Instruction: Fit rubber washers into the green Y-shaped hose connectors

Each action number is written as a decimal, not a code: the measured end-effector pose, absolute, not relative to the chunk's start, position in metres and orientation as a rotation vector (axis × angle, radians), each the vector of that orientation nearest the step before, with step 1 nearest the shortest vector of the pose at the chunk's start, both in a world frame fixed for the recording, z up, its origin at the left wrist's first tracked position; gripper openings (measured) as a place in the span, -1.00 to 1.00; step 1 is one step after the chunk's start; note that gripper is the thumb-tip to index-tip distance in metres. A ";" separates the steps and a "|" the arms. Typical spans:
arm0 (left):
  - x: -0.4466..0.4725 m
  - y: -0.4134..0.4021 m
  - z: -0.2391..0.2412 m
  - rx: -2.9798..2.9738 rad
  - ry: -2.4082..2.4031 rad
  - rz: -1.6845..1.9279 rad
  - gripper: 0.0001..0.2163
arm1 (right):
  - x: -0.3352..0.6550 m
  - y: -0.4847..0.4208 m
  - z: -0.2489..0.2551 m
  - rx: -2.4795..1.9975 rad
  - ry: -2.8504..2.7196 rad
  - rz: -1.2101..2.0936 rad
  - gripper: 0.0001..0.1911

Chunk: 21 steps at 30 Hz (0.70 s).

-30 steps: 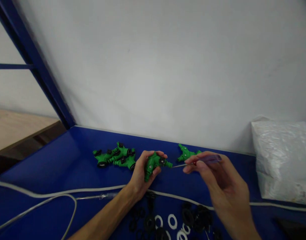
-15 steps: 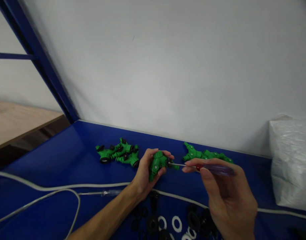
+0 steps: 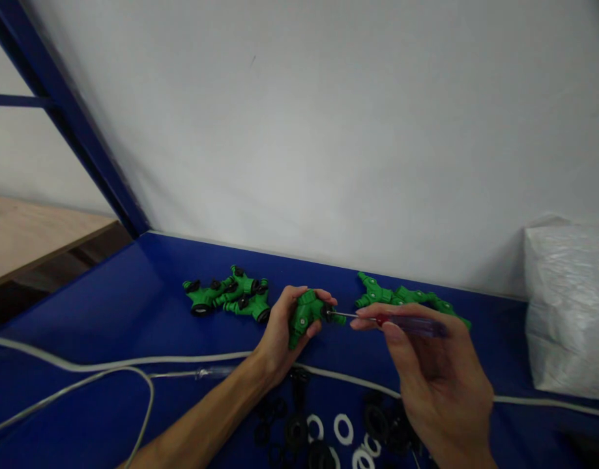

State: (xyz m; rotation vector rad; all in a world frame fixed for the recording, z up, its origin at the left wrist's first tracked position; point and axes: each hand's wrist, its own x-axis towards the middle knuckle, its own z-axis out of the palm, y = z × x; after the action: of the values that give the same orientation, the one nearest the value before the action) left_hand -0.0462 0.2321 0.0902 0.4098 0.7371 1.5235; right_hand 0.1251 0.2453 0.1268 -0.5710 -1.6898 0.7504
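Observation:
My left hand point(image 3: 278, 332) is closed around a green Y-shaped hose connector point(image 3: 306, 311) with a black valve knob point(image 3: 327, 311) on its right branch. In my right hand point(image 3: 433, 371) is a screwdriver point(image 3: 411, 324) with a clear purplish handle and a red collar, held nearly level. Its thin metal shaft points left, and the tip meets the black knob. My fingers partly cover both the connector and the handle.
Green connectors with black knobs point(image 3: 245, 296) lie to the left, and more green connectors point(image 3: 377, 293) to the right. Black parts point(image 3: 296, 430) and white rings point(image 3: 343, 429) are nearest me. A second screwdriver point(image 3: 214, 372), white cable point(image 3: 133, 362) and wrapped package point(image 3: 568, 312) also rest on the blue table point(image 3: 157, 280).
The view has shifted slightly, so everything sits a little higher and further left. Both hands keep their grips, and the screwdriver tip stays at the connector's black knob.

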 end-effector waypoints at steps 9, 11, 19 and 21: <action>-0.048 0.234 0.089 0.408 0.784 1.548 -0.68 | 0.131 0.248 0.124 -0.571 -1.847 0.672 -0.72; -0.048 0.234 0.089 0.434 0.830 1.566 -0.69 | 0.134 0.251 0.124 -0.596 -1.934 0.635 -0.75; -0.048 0.233 0.090 0.593 1.010 1.579 -0.70 | 0.137 0.255 0.135 -0.677 -2.040 0.593 -0.85; -0.048 0.234 0.089 0.578 1.013 1.591 -0.70 | 0.138 0.257 0.140 -0.698 -2.077 0.609 -0.86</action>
State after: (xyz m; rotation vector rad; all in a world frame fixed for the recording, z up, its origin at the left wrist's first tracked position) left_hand -0.0476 0.2340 0.0888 0.5777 1.0128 1.5912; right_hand 0.1378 0.2566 0.1397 -0.6984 -2.0774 0.6090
